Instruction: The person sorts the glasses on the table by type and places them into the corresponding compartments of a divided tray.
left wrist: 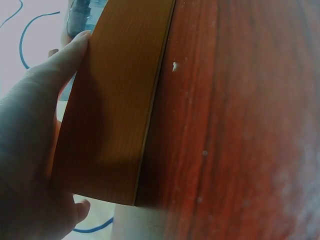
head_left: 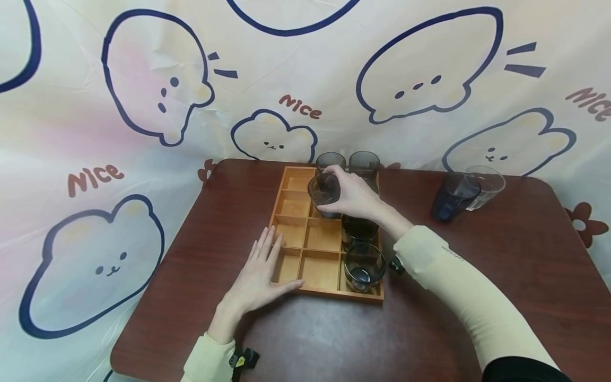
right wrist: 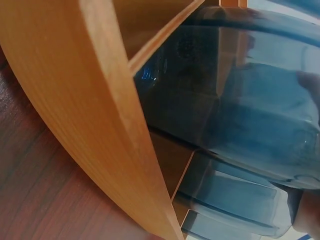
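Observation:
My right hand (head_left: 355, 193) grips a dark tinted drinking glass (head_left: 322, 192) near its rim, with its base over the second row from the back of the divided wooden tray (head_left: 305, 291), middle column. My left hand (head_left: 255, 273) rests at the tray's front left corner, fingers spread along the left side and thumb over the front edge. In the left wrist view, the thumb (left wrist: 80, 45) lies against the wooden tray side (left wrist: 112, 110). Tinted glasses stand in the right column, including one at the front (head_left: 365, 268); another glass (head_left: 329, 159) stands in the back middle.
On the table (head_left: 200, 233), right of the tray, stand a dark blue glass (head_left: 453, 199) and a clear glass (head_left: 489, 185), overlapping in view. A patterned curtain (head_left: 286, 63) hangs behind the table. Close by the right wrist camera are tinted glasses (right wrist: 230, 100) and the tray wall (right wrist: 85, 100).

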A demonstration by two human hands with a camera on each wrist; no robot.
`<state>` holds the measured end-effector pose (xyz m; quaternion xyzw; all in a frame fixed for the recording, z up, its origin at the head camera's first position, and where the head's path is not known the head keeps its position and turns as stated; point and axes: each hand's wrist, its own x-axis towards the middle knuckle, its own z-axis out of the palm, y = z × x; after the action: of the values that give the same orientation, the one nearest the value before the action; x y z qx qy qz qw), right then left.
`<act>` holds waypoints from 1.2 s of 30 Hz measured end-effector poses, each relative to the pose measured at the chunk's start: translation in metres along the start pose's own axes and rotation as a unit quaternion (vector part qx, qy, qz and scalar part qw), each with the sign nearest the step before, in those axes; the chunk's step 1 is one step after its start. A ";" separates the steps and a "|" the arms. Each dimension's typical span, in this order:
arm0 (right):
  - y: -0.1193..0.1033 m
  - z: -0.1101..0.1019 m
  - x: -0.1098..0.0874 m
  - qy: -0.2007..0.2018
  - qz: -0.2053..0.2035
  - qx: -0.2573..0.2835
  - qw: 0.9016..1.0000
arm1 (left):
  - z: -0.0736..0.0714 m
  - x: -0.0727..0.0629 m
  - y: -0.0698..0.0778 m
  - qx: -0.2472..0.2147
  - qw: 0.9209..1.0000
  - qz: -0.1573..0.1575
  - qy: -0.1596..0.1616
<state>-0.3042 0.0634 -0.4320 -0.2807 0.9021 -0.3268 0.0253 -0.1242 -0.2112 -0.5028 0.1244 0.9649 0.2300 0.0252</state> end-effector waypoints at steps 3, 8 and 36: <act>-0.001 0.000 0.001 -0.006 0.004 -0.018 1.000 | 0.000 0.000 0.000 0.000 1.000 0.001 0.000; -0.002 0.002 0.003 -0.015 0.012 -0.046 0.999 | 0.000 0.000 0.000 -0.002 1.000 -0.001 -0.002; -0.006 0.006 -0.001 0.007 0.003 -0.217 0.976 | -0.002 0.000 0.003 -0.001 1.000 0.002 -0.003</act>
<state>-0.2990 0.0570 -0.4332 -0.2741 0.9526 -0.1253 -0.0417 -0.1237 -0.2097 -0.4999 0.1267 0.9643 0.2309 0.0275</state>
